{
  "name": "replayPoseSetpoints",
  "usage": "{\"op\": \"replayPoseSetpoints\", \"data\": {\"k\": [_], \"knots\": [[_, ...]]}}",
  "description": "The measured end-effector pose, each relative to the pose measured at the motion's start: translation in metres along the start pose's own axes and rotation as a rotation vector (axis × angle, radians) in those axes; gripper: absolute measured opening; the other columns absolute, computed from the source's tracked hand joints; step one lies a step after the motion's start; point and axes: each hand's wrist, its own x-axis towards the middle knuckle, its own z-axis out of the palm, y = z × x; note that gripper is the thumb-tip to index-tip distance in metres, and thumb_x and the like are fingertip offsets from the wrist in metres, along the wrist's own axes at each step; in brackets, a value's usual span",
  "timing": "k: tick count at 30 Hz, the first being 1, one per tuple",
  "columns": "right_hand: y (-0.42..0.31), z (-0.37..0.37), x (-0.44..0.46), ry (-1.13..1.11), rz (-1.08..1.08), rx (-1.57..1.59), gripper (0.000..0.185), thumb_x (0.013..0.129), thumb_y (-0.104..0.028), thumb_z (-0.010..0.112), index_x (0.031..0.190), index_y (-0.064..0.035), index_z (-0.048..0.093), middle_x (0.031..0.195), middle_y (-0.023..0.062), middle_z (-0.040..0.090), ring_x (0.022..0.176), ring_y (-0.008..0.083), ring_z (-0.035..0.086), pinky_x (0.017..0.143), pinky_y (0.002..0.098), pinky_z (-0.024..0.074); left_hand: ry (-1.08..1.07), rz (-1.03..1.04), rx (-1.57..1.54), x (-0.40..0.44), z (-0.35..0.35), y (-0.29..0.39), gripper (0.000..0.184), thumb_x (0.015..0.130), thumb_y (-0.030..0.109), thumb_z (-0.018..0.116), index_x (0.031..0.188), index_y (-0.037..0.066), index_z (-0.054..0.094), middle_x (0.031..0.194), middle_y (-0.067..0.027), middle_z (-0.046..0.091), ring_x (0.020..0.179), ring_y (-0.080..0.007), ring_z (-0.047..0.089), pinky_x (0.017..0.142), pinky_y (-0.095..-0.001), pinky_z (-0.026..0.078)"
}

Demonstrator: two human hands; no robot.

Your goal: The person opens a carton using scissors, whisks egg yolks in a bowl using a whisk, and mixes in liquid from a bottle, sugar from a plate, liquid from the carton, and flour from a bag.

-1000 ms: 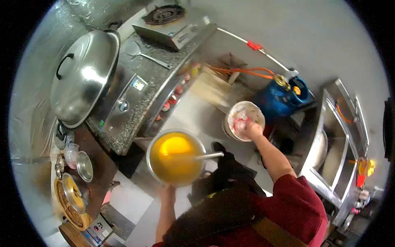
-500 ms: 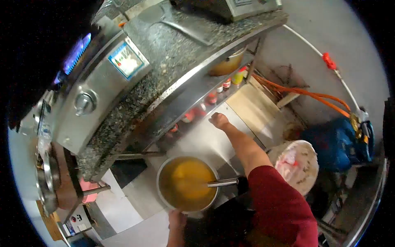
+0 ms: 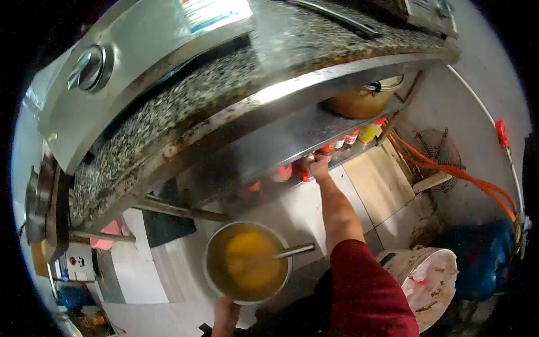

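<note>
A round metal pot of yellow-orange liquid stands low in front of me, with a metal-handled utensil leaning across its rim. My left hand is closed at the pot's near edge, its fingers partly hidden. Under the counter, my right hand reaches into the row of seasoning jars. Its fingers close around a small jar with a red part below it; blur and the hand hide some of the grip. Beside it stand red-labelled jars and a yellow jar with a red lid.
Above my reaching arm runs the granite counter edge. A brown pot sits on the lower shelf. To the right are a dirty white bucket, a blue gas cylinder and orange hoses.
My right hand has moved from above the floor to the jars and closed around one. The view has shifted closer to the counter. My left hand stays at the pot.
</note>
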Motion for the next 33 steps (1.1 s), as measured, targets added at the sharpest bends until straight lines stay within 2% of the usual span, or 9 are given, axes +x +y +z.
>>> {"op": "replayPoseSetpoints", "data": {"k": [3,7,9,10,14,17,19,25,33], "knots": [[-0.006,-0.033,-0.011,-0.174,0.159,0.507,0.022,0.085,-0.009,0.059,0.104,0.0015,0.059,0.101,0.0067,0.063,0.088,0.0168,0.059,0.077,0.0318,0.0478,0.305,-0.392,-0.106,-0.003,0.017,0.017,0.027,0.082,0.007,0.058,0.107,-0.003,0.060,0.097,-0.0097,0.065,0.088,-0.0273,0.065,0.071,-0.0383,0.053],[-0.028,-0.089,-0.054,-0.145,0.123,0.688,0.020,0.089,-0.019,0.062,0.097,-0.0009,0.059,0.090,0.0023,0.060,0.079,0.0125,0.054,0.074,0.0282,0.0443,0.249,0.002,-0.079,0.015,0.002,-0.023,0.009,0.080,0.004,0.055,0.086,0.008,0.049,0.072,-0.0079,0.054,0.052,-0.0188,0.053,0.042,-0.0305,0.043],[-0.051,-0.124,-0.077,-0.210,0.174,0.630,0.021,0.090,-0.024,0.062,0.093,-0.0029,0.059,0.085,0.0012,0.059,0.075,0.0112,0.052,0.072,0.0269,0.0426,0.173,-0.159,-0.064,0.012,0.029,0.020,0.014,0.080,0.002,0.055,0.091,0.007,0.049,0.080,-0.0078,0.056,0.052,-0.0176,0.053,0.042,-0.0297,0.044],[-0.053,-0.136,-0.084,-0.223,0.155,0.645,0.022,0.091,-0.026,0.061,0.088,-0.0053,0.058,0.079,0.0000,0.056,0.071,0.0101,0.049,0.068,0.0263,0.0402,0.179,-0.221,-0.326,0.008,0.047,0.042,0.017,0.079,0.001,0.057,0.096,0.005,0.055,0.083,-0.0077,0.056,0.066,-0.0219,0.059,0.050,-0.0318,0.049],[-0.053,-0.182,-0.107,-0.245,0.217,0.624,0.033,0.089,-0.039,0.062,0.079,-0.0080,0.057,0.067,-0.0025,0.051,0.061,0.0081,0.043,0.056,0.0251,0.0342,0.121,-0.265,-0.337,0.028,0.040,0.015,0.025,0.080,0.002,0.060,0.105,0.003,0.058,0.090,-0.0096,0.059,0.080,-0.0253,0.060,0.062,-0.0347,0.051],[-0.074,-0.219,-0.119,-0.224,0.319,0.577,0.040,0.085,-0.044,0.066,0.081,-0.0050,0.062,0.068,-0.0028,0.053,0.058,0.0073,0.041,0.052,0.0259,0.0332,0.013,-0.290,0.391,0.030,0.057,0.041,0.036,0.080,0.004,0.062,0.116,0.002,0.057,0.103,-0.0117,0.061,0.095,-0.0284,0.059,0.076,-0.0375,0.051],[-0.092,-0.233,-0.127,-0.105,0.240,0.433,0.042,0.083,-0.045,0.069,0.083,-0.0032,0.063,0.067,-0.0025,0.053,0.058,0.0079,0.042,0.053,0.0258,0.0348,0.040,-0.337,-0.141,0.053,0.056,0.007,0.032,0.080,0.005,0.061,0.112,0.002,0.058,0.111,-0.0128,0.060,0.095,-0.0274,0.059,0.078,-0.0368,0.050],[-0.185,-0.275,-0.156,-0.150,0.104,0.171,0.034,0.085,-0.037,0.069,0.075,-0.0050,0.062,0.058,-0.0067,0.045,0.048,0.0047,0.036,0.045,0.0242,0.0253,-0.082,-0.228,-0.285,0.044,0.090,0.031,0.031,0.079,0.008,0.063,0.109,-0.001,0.060,0.101,-0.0125,0.063,0.091,-0.0252,0.061,0.079,-0.0364,0.050],[-0.252,-0.273,-0.177,-0.446,-0.091,-0.164,0.043,0.087,-0.042,0.067,0.074,-0.0016,0.058,0.065,-0.0032,0.049,0.061,0.0065,0.040,0.053,0.0246,0.0333,-0.180,-0.132,-0.144,0.056,0.098,0.034,0.036,0.077,0.008,0.063,0.111,-0.001,0.059,0.100,-0.0118,0.065,0.083,-0.0225,0.063,0.073,-0.0360,0.054]]}}
